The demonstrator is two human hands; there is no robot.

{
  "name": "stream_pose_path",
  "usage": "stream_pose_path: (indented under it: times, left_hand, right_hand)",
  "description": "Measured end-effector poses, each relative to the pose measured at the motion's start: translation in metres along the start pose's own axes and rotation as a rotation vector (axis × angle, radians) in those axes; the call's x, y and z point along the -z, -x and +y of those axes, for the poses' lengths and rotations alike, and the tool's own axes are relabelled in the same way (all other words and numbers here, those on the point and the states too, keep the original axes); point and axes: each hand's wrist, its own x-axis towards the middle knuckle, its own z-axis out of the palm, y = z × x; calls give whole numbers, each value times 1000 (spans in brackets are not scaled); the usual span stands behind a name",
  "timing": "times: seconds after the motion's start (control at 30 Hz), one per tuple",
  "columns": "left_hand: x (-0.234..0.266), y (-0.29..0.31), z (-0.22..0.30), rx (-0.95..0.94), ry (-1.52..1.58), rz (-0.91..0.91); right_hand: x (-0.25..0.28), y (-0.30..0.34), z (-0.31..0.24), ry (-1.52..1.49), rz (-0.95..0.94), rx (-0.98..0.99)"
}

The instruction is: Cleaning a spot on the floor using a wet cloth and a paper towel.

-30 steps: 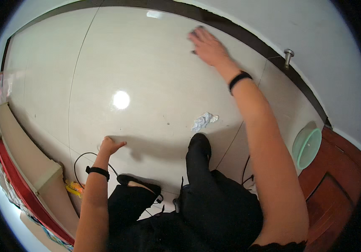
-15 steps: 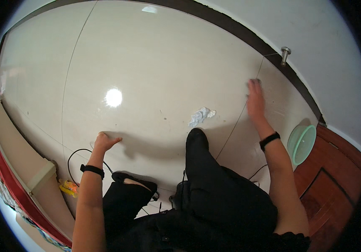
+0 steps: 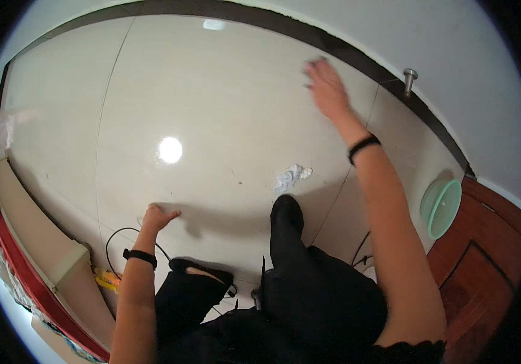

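My right hand (image 3: 328,91) reaches out over the pale tiled floor (image 3: 236,109), near the dark skirting at the far side. Its fingers are stretched and a little smeared by motion, and I see nothing held in them. Whether the fingertips touch the tiles, I cannot tell. My left hand (image 3: 158,216) hangs low at the left, its thumb sticking out to the right while the other fingers are bent out of sight. A crumpled whitish wad (image 3: 292,177), like tissue or cloth, lies on the floor just beyond my right foot (image 3: 286,212).
A light green plastic basin (image 3: 441,209) leans by the reddish-brown wooden door (image 3: 479,261). A metal doorstop (image 3: 409,82) juts from the wall. On the left stand a beige bed frame (image 3: 42,221) and an orange-yellow packet (image 3: 107,280). A black cable (image 3: 110,246) curves near my left foot.
My right hand has swept away from me and to the left, from near the doorstop towards the far skirting. The left hand keeps its pose; the view has shifted slightly.
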Motion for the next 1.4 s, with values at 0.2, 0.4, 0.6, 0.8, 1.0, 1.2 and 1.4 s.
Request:
stream_pose_path:
  times: [0.2, 0.4, 0.6, 0.8, 1.0, 1.2, 1.4]
  left_hand:
    - [10, 6, 6, -52, 9, -18]
    - [8, 5, 5, 3, 53, 1]
    - [2, 6, 3, 13, 37, -24]
    - [9, 2, 13, -8, -25, -41]
    - [-1, 7, -5, -52, 45, -6]
    - [-4, -15, -7, -15, 66, -68]
    - [-11, -31, -12, -43, 100, -122]
  right_hand:
    - [67, 129, 79, 339, -356, -673]
    - [49, 55, -29, -240, -427, -124]
    - [-28, -47, -172, -421, -232, 877]
    - [-43, -135, -71, 42, -47, 248]
    - [12, 27, 50, 8, -113, -85]
    - [92, 259, 194, 168, -309, -1216]
    - [44, 220, 146, 79, -84, -834]
